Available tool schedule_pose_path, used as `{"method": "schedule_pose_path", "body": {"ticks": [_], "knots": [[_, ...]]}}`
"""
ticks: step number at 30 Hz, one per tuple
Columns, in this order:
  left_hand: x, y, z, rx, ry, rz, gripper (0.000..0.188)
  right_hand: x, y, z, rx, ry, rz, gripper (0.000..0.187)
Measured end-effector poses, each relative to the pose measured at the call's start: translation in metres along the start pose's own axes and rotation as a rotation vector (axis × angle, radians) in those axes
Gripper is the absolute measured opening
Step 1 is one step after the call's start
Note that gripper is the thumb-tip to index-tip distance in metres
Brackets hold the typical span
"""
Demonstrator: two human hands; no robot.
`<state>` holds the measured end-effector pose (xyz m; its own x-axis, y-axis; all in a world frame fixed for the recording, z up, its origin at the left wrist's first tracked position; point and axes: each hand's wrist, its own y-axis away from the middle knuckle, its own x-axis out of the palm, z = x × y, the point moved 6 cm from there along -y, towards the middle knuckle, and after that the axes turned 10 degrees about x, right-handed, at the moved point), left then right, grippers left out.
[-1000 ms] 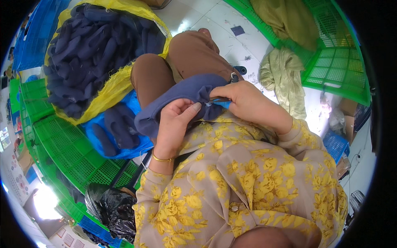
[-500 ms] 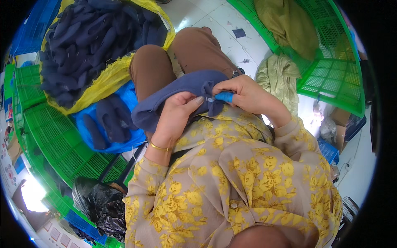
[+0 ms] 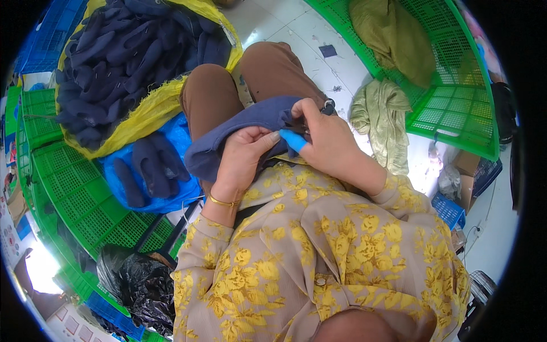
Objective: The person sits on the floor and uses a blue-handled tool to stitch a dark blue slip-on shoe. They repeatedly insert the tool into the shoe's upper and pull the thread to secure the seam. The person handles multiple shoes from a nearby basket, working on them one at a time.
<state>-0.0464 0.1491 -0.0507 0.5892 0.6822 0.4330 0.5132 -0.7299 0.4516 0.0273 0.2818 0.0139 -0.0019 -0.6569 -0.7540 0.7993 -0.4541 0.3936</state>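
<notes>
A navy cloth piece, long, curved and soft like a slipper, lies across my lap. My left hand pinches its near edge between thumb and fingers. Close beside it, my right hand is closed at the piece's right end, its thumb wrapped in blue tape. Between the right fingers shows a small dark tool, partly hidden, its kind unclear. A dark, shiny part pokes out past that hand's far side; I cannot tell whether it belongs to the tool.
A yellow sack full of similar navy pieces stands at far left. Several more lie on blue plastic by my left knee. Green crates line the left; another crate holds olive cloth. Pale green cloth hangs beside it.
My right hand has turned and shifted slightly, its taped thumb now pointing towards my left hand. The dark tool now shows between its fingers. My left hand keeps its pinch.
</notes>
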Motion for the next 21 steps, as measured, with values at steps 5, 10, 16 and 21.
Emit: {"method": "schedule_pose_path", "body": {"ticks": [5,10,16,21], "knots": [[-0.002,0.001,0.001,0.013,-0.014,-0.003,0.01,0.005,-0.003,0.007,-0.022,-0.027,-0.054,0.05],[-0.006,0.0,0.001,0.016,-0.128,-0.02,0.014,0.016,-0.003,0.011,-0.08,-0.129,-0.091,0.049],[-0.021,0.006,0.005,0.039,-0.283,-0.064,0.016,0.007,-0.003,0.004,-0.05,-0.037,0.082,0.045],[-0.016,-0.003,0.003,0.086,-0.143,-0.004,0.008,-0.024,0.019,0.035,-0.513,0.02,-0.195,0.036]]}}
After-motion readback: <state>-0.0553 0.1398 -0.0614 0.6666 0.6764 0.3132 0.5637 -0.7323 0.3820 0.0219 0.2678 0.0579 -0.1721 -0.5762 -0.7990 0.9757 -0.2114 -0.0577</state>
